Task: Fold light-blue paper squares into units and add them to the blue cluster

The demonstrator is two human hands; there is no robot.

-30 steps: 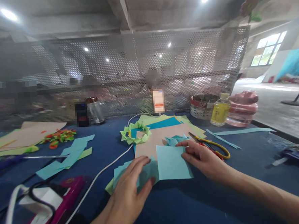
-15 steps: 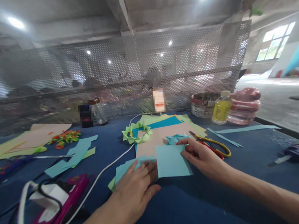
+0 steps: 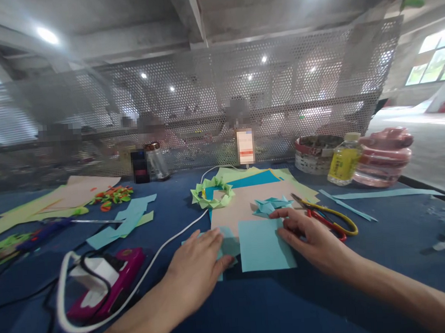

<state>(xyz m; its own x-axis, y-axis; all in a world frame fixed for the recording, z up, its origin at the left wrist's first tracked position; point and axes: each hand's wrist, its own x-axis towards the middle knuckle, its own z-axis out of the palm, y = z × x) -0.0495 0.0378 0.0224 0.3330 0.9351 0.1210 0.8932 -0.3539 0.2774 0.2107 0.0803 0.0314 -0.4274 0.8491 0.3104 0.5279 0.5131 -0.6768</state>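
Observation:
My left hand point(image 3: 200, 263) lies flat with fingers stretched over several light-blue paper sheets point(image 3: 229, 244), hiding much of them. Between my hands is a light-blue paper square point(image 3: 263, 247). At its upper right edge, my right hand point(image 3: 305, 234) grips it between thumb and fingers. Just beyond that hand a folded light-blue paper piece point(image 3: 272, 205) rests on a beige sheet point(image 3: 243, 200). A ring of folded green paper point(image 3: 226, 199) sits farther left on the sheets. Scissors point(image 3: 333, 217) with yellow and red handles lie beside my right hand.
On the left are a magenta power strip point(image 3: 129, 272) with a white cable, light-blue strips point(image 3: 131, 220) and a glue gun point(image 3: 48, 235). A phone point(image 3: 245, 146) stands at the back. A basket point(image 3: 316, 158), a yellow-labelled bottle point(image 3: 343, 164) and a pink jug point(image 3: 384, 161) stand back right.
The view has swung left, so most things appear farther right. My left hand has shifted left over the sheets, baring their right part. My right hand stays at the square's edge.

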